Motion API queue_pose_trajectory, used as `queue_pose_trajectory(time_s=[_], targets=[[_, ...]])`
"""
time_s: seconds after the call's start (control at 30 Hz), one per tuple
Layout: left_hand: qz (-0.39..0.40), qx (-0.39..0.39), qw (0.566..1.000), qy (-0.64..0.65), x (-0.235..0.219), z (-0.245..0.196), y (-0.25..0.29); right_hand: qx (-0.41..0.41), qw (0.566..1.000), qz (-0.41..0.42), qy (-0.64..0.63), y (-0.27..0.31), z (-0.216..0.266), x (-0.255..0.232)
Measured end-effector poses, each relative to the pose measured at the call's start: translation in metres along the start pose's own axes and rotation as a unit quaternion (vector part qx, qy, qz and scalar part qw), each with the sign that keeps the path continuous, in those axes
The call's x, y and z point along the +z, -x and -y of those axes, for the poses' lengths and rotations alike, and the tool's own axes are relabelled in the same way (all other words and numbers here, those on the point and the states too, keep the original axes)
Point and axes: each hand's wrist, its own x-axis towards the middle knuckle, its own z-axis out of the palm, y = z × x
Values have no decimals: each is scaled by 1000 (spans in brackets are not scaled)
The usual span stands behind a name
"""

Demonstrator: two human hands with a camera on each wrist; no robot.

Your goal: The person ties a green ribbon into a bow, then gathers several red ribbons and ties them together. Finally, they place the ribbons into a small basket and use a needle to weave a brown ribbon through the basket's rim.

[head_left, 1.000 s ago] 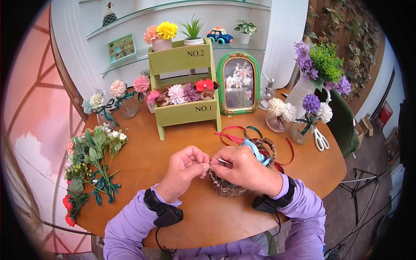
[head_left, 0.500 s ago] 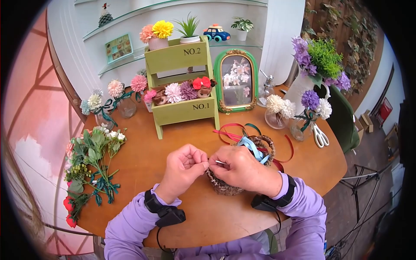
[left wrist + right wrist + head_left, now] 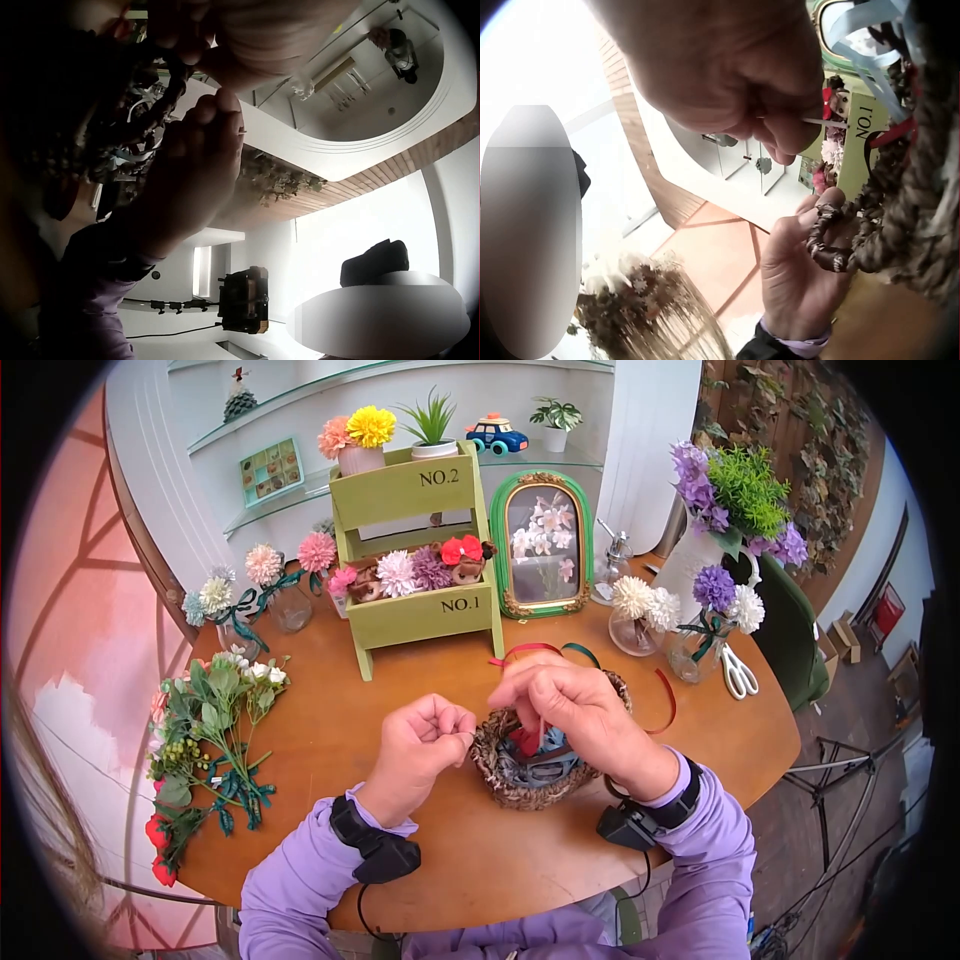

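Observation:
My left hand [image 3: 415,745] is raised at the basket's left side, fingers curled and thumb tip against the forefinger; whatever lies between those tips is hidden. Over the brown woven basket [image 3: 530,796] is my right hand [image 3: 585,715], back of the hand upward. It pinches a thin white stick [image 3: 825,122], whose end pokes out past the fingers in the right wrist view. A light blue ribbon [image 3: 862,45] and a red ribbon [image 3: 892,133] are in the basket. The basket's loop handle [image 3: 829,238] overlaps my left hand in that view.
Artificial flowers [image 3: 225,700] lie at the table's left. A green two-tier stand [image 3: 420,625] and an oval frame [image 3: 545,550] stand behind the basket. Glass vases [image 3: 695,650] and white scissors [image 3: 740,675] are at the right. A red ribbon curls [image 3: 665,705] beside the basket.
My right hand has moved right and up, away from my left fingertips, and turned, so more of the basket's inside shows. My left hand has stayed nearly in place.

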Motion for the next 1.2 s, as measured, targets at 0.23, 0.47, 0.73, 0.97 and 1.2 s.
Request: queue_pose_trajectory(time_s=[0.23,0.47,0.73,0.97,1.2], targets=[[5,-10,1000,7,0,-4,-1,-112,985,-26,128,10,4,2],[3,-16,999,33,-3,-1,-4,-204,969,3,143,16,3,15],[1,-19,999,35,-3,-3,-2,-193,968,16,160,13,-4,18],[-4,17,1000,-25,-4,-1,-1,-226,955,16,192,10,-10,16],[-7,83,989,-119,-2,0,5,-253,927,34,277,15,-8,19]])
